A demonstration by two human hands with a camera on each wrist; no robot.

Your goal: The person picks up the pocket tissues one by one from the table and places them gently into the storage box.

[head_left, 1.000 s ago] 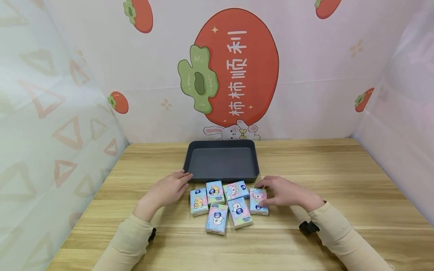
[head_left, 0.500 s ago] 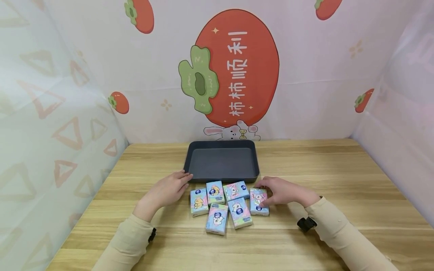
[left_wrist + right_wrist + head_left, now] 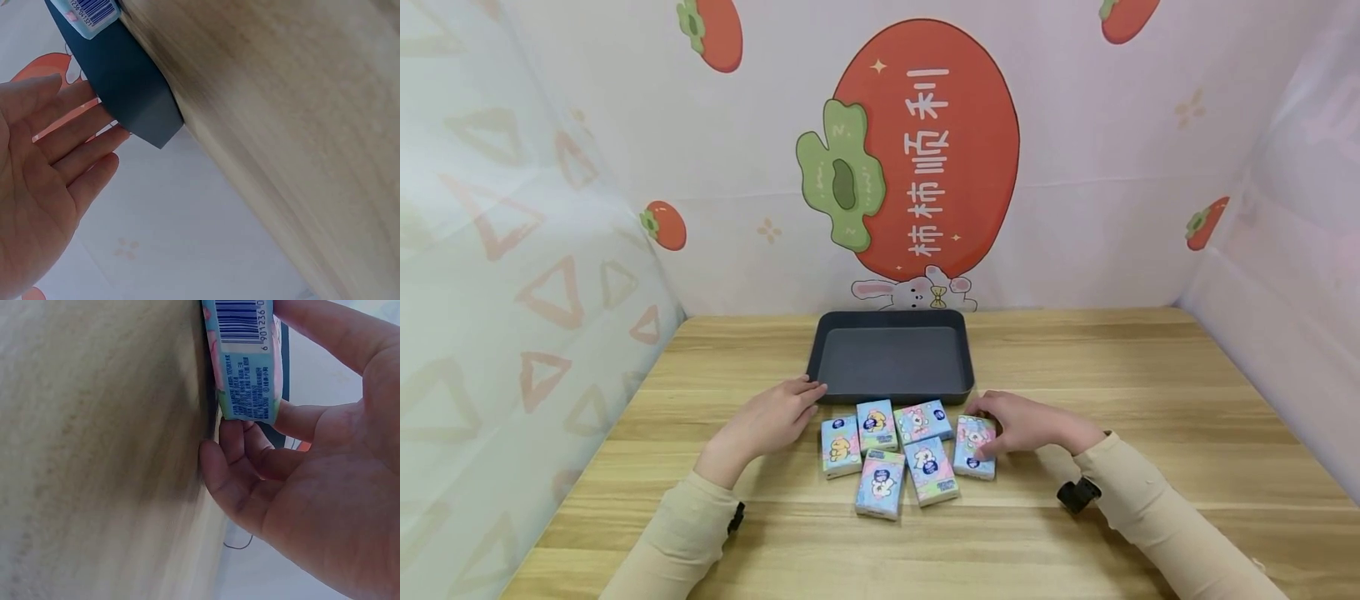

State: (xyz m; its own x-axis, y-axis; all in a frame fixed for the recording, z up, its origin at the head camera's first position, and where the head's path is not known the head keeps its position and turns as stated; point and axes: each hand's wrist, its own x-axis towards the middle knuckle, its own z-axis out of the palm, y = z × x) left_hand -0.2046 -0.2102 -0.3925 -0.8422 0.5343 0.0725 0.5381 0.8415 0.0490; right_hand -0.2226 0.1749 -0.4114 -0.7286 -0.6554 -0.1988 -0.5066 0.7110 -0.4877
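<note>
Several small tissue packs with cartoon prints lie in front of a dark grey rectangular tray [image 3: 891,360] in the head view. My right hand [image 3: 1026,422] grips the rightmost tissue pack [image 3: 972,435], thumb near its front and fingers at its far side. The right wrist view shows that pack's barcode end [image 3: 244,375] between thumb and fingers, low at the table. At the tray's front left corner, the fairly straight fingers of my left hand [image 3: 767,421] touch the wall. The left wrist view shows its fingers [image 3: 75,134] along the tray's side [image 3: 134,87].
Left of the gripped pack lie an upper-right pack [image 3: 921,422], a centre pack [image 3: 931,471], a front pack [image 3: 880,486], an upper-left pack [image 3: 876,425] and a far-left pack [image 3: 840,447]. The wooden table [image 3: 1097,367] meets a printed cloth backdrop [image 3: 1075,242].
The rightmost pack has turned slightly and shifted a little to the right under my right hand, whose forearm has drawn in slightly. My left hand, the tray and the other packs stay put.
</note>
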